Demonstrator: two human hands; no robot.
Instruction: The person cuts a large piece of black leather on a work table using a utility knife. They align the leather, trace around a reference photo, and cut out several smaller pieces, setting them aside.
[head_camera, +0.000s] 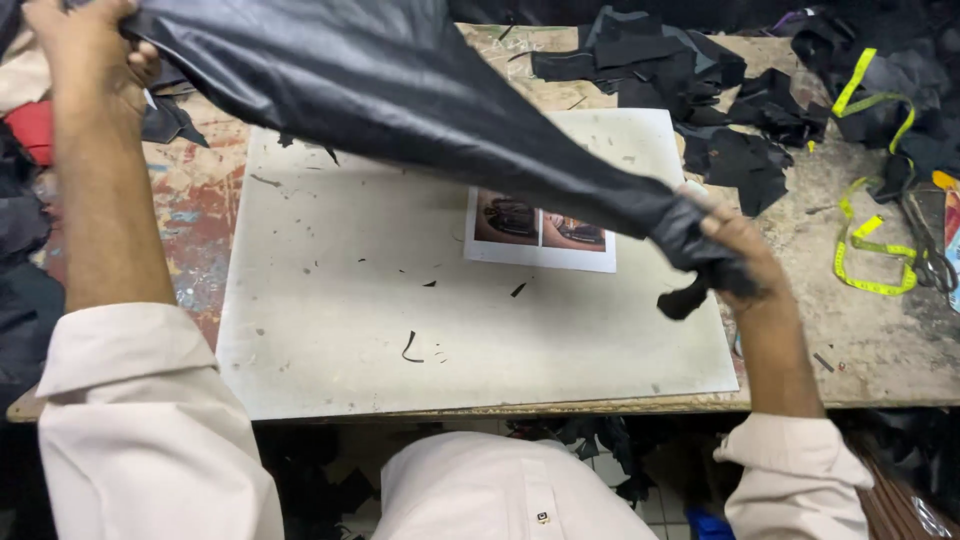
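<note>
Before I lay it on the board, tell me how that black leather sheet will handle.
Probably floppy: the black leather sheet sags and folds between the left hand and right hand. Likely light for its size, since fingers alone hold it up. Its sheen hints at a somewhat slick surface, so it may slide on the white cutting board.

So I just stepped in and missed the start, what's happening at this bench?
A person in a white shirt holds a large sheet of black leather up over a white cutting board. The left hand grips one end high, the right hand grips the other lower. A printed photo sheet lies on the board; black scraps, a yellow tape measure and scissors lie to the right.
</note>
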